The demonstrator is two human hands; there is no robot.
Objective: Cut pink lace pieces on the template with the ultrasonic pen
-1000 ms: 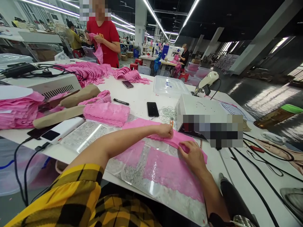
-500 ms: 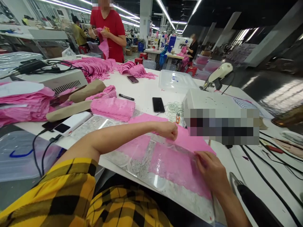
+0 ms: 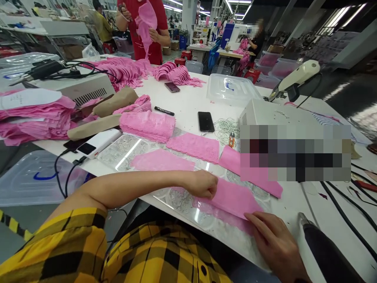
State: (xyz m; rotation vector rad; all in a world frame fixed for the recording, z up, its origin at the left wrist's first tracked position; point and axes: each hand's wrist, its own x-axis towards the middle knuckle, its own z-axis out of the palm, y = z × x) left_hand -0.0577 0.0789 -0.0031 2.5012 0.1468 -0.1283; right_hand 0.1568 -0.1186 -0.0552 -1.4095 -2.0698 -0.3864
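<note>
A pink lace piece [image 3: 232, 200] lies on a clear plastic sheet [image 3: 123, 151] over white lace, at the near edge of the white table [image 3: 188, 100]. My left hand [image 3: 203, 184] pinches the piece's left edge with closed fingers. At the lower right corner of the piece, my right hand [image 3: 272, 239] presses down on it with fingers flat. More pink lace pieces [image 3: 193, 146] lie just beyond on the sheet, and a thick stack of pink lace [image 3: 147, 125] sits further left.
A black phone [image 3: 205, 121], a marker [image 3: 164, 111], small snips [image 3: 231, 138] and a white machine box [image 3: 265, 114] stand beyond. A power bank [image 3: 94, 143] and pink stacks [image 3: 32, 118] lie left. A dark iron handle [image 3: 324, 251] is at lower right. A person in red [image 3: 147, 27] handles pink fabric at the far side.
Both my hands have drawn a pink lace piece toward the near table edge. The view has tilted down, and further pink pieces now show behind.
</note>
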